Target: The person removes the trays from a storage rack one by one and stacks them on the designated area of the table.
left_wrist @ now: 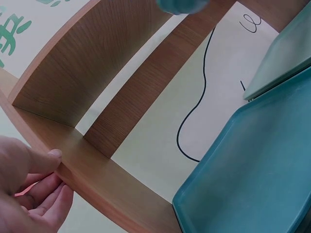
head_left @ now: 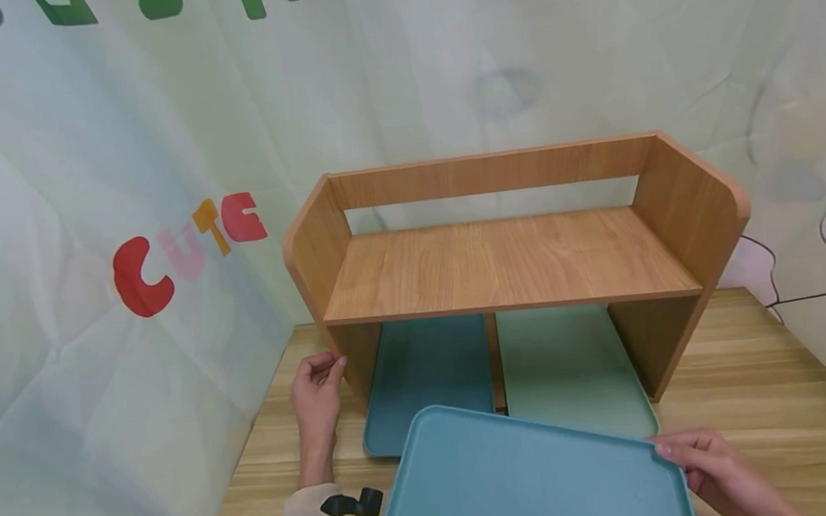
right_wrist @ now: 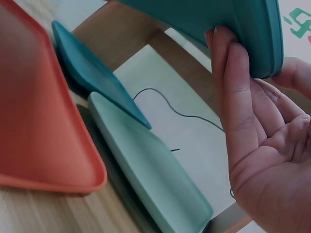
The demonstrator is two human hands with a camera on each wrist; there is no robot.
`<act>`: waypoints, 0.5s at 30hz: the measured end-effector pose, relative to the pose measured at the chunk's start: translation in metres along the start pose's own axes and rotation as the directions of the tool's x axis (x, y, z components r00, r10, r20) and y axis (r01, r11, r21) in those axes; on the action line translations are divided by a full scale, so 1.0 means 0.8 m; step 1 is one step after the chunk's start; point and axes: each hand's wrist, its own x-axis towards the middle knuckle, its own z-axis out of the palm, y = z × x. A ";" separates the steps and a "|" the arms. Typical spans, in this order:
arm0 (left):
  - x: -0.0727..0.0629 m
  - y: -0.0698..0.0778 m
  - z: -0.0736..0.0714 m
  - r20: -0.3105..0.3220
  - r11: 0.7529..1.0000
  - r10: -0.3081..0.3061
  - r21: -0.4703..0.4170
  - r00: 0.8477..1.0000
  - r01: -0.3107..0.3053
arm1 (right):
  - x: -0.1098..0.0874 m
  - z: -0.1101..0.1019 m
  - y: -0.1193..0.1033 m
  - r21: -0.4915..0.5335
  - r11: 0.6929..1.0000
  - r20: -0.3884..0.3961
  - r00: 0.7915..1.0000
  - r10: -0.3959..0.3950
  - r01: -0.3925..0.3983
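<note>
My left hand [head_left: 317,394] pinches the front edge of the left side panel of a wooden desktop shelf [head_left: 512,260]; in the left wrist view, thumb and fingers lie on either side of that edge. A blue tray [head_left: 540,471] is tilted in front of the shelf, its right corner between the thumb and fingers of my right hand [head_left: 709,461]. Under the shelf board, a second blue tray [head_left: 430,367] occupies the left compartment and a pale green tray [head_left: 569,367] the right one. Both stick out a little at the front.
An orange-red tray [right_wrist: 43,121] shows in the right wrist view, near the pale green one. The shelf stands on a wood-grain table [head_left: 768,378]. A printed cloth [head_left: 164,131] hangs behind and along the left side, close to the table's edge.
</note>
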 end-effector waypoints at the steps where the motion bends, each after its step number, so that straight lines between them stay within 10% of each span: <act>1: 0.000 0.000 0.000 -0.002 1.000 0.003 -0.002 1.000 -0.003 | 0.000 0.000 0.001 -0.008 1.000 0.002 1.000 0.001 -0.001; 10: 0.001 -0.002 0.000 -0.012 1.000 0.024 -0.017 1.000 -0.025 | 0.001 0.003 0.000 -0.057 0.980 -0.055 0.980 0.189 -0.192; 15: 0.000 -0.002 0.000 -0.016 0.999 0.029 -0.023 0.999 -0.030 | 0.005 -0.001 0.010 -0.079 0.986 -0.026 0.989 0.148 -0.149</act>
